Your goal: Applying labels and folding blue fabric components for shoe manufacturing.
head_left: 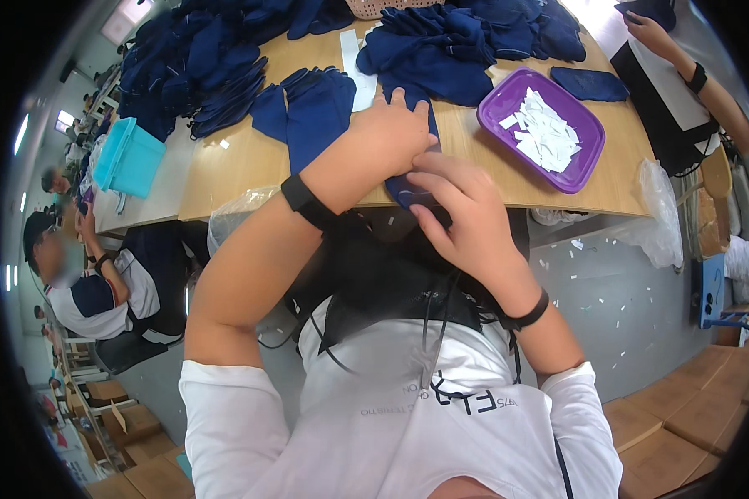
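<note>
The navy fabric piece (403,195) lay near twelve o'clock at the edge of the table (229,179), beneath the spread left grip (391,135), and could have slipped floorward had that palm lifted while the right grip (419,198) (whether pinching, one could not tell) tugged toward six o'clock.

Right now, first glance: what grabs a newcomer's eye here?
The purple tray of white slips, at right on the wooden table, against navy socks heaped along the far side. Next, front and centre, the left hand spread over one sock, right hand at its near end. Far left, a turquoise bin.
</note>
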Demonstrator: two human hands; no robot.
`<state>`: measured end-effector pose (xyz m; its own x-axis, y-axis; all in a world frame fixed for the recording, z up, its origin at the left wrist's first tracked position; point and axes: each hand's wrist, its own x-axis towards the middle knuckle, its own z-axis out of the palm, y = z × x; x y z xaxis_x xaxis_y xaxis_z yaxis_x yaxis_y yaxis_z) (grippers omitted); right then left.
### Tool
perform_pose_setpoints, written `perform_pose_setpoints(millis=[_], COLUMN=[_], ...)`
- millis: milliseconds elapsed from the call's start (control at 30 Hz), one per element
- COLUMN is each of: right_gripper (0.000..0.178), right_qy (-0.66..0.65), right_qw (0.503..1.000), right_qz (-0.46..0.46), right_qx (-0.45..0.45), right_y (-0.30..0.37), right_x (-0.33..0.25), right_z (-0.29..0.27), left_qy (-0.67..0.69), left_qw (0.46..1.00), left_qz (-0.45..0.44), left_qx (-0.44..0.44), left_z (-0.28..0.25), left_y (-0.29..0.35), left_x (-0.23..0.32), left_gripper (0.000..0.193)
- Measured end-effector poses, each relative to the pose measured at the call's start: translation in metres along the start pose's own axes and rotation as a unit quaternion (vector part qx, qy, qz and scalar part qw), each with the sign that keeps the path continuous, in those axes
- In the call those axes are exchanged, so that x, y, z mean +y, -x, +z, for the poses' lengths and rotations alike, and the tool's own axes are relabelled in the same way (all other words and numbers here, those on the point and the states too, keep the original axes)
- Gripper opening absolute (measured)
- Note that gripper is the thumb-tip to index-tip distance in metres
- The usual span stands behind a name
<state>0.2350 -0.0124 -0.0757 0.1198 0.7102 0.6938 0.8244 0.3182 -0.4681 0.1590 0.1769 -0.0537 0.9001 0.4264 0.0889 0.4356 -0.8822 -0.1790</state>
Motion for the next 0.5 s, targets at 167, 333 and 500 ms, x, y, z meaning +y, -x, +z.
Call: perform_pose_setpoints(millis=[167, 333, 500], right_gripper=[0.023, 0.023, 0.025], right_qy=[0.037, 0.070, 0.164], right_qw=[0.999, 0.995, 0.979], right_qz=[-0.030, 0.027, -0.107], right_qx=[-0.011, -0.063, -0.052], right_y=[0.009, -0.006, 0.001], right_x=[0.019, 0.000, 0.000], right_z=[0.010, 0.006, 0.013], left_qy=[0.023, 0.007, -0.019], left_qw=[0.996, 0.995, 0.991], left_qz=[0.023, 0.024, 0.042], left_qx=[-0.086, -0.094, -0.129], left_z=[-0.013, -0.006, -0.018], left_y=[-0.011, -0.012, -0.016], left_x=[-0.017, -0.017, -0.011], left_gripper=[0.053, 0.054, 0.056])
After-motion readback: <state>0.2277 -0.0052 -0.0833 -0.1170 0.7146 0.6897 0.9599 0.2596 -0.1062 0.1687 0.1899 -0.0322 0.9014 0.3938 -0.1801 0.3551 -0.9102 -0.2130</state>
